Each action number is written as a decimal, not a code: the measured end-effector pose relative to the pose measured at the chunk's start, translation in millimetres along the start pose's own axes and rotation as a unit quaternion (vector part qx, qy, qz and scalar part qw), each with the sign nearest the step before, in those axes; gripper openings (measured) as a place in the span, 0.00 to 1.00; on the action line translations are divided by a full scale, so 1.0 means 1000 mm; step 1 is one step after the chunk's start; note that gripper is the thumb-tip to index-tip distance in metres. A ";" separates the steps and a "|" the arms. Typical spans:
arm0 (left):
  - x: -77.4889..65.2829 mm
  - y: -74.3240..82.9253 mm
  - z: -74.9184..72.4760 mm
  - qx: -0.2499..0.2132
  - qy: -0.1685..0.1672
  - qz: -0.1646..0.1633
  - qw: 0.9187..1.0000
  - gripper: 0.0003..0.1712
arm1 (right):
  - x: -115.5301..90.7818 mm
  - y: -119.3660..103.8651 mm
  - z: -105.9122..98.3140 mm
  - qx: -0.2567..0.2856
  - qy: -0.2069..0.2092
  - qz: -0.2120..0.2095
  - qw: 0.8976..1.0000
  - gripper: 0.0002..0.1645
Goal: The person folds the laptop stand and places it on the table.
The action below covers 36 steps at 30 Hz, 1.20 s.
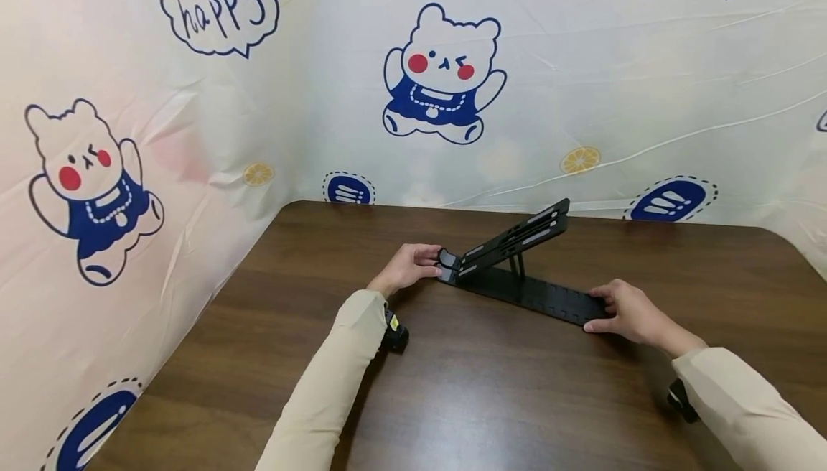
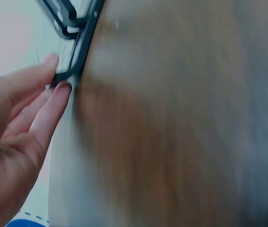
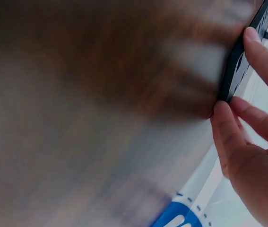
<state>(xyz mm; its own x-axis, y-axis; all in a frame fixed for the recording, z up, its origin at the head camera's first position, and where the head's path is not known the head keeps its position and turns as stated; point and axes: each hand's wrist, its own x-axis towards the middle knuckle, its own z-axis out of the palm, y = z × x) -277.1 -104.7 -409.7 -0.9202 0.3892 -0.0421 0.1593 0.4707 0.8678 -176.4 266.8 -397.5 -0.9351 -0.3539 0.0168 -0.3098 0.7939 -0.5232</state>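
A black folding laptop stand (image 1: 539,294) lies at a slant across the table, its slotted upper plate (image 1: 517,239) propped up and rising to the right on a short strut. At its left end, near the grey-padded front lips (image 1: 447,259), my left hand (image 1: 405,268) holds the edge between thumb and fingers. My right hand (image 1: 636,314) grips the right end of the flat base, thumb on the near side. In the left wrist view, fingertips (image 2: 64,90) touch the corner of the stand (image 2: 82,47). The right wrist view has the digits around the base's end (image 3: 230,78).
The brown wooden table (image 1: 452,385) spreads out around the stand. Behind and to the left hangs a pale cloth (image 1: 336,83) printed with cartoon bears, meeting the table's far edge. Each wrist wears a small black camera (image 1: 395,333).
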 end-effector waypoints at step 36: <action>0.050 0.019 0.025 0.105 0.094 -0.005 0.990 0.10 | -0.050 -0.049 0.028 -0.032 0.061 0.011 0.998 0.34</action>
<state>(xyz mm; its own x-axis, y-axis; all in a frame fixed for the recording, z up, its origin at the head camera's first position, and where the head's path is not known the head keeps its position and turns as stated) -311.2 -55.8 -407.6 -0.9694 0.2385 0.0590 0.2019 0.6364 0.7445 -109.5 231.8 -396.8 -0.9547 -0.2756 0.1119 -0.2952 0.8324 -0.4691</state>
